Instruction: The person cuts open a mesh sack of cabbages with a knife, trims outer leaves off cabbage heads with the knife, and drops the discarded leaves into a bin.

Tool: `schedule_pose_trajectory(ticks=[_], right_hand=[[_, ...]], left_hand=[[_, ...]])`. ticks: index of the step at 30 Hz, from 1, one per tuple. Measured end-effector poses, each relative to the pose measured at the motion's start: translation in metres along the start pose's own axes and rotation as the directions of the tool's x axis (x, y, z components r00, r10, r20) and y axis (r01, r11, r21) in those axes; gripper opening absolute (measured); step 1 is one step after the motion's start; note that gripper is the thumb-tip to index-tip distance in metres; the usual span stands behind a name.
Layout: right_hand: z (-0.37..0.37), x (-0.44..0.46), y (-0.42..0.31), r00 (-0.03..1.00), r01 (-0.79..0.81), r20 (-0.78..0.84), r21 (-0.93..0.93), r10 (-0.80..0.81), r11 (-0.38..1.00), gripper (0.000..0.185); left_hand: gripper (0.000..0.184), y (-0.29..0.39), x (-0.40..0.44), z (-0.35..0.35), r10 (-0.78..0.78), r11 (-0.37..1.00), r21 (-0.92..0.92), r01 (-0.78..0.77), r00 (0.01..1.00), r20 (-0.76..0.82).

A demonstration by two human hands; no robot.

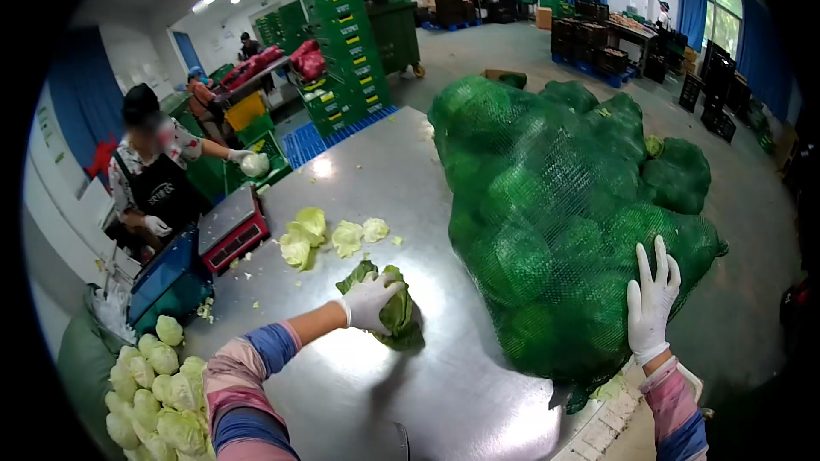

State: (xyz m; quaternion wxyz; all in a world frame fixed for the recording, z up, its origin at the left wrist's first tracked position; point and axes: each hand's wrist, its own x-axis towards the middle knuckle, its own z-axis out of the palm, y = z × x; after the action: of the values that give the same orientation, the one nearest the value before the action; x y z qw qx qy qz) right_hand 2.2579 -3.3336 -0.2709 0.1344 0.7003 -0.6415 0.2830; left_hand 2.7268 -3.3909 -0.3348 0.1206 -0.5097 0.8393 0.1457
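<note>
My left hand, in a white glove, has its fingers closed on dark green cabbage leaves at the middle of the metal table. Whether a whole head sits under those leaves is hidden by the hand. At the right, my gloved right hand is open, fingers stretched upward, against the side of a big green mesh sack full of cabbages. Pale loose leaves lie beyond my left hand, with a smaller leaf beside them.
Trimmed pale cabbages are heaped at the lower left. A red-framed scale stands by the table's left edge. Across from me, a co-worker holds a cabbage over a green crate. Stacked green crates rise behind the table.
</note>
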Motion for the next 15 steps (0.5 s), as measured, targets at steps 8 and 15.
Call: schedule_pose_trajectory(ticks=[8, 15], right_hand=[[-0.005, -0.005, -0.011, 0.995, -0.056, 0.080, 0.066, 0.051, 0.996, 0.063], [-0.004, -0.007, -0.014, 0.997, -0.079, 0.027, 0.106, 0.076, 0.991, 0.056]], left_hand=[[0.089, 0.058, 0.161, -0.232, 0.252, 0.952, 0.174, -0.252, 0.325, -0.912], [0.079, 0.111, 0.259, -0.260, 0.136, 0.981, 0.191, -0.025, 0.794, -0.593]])
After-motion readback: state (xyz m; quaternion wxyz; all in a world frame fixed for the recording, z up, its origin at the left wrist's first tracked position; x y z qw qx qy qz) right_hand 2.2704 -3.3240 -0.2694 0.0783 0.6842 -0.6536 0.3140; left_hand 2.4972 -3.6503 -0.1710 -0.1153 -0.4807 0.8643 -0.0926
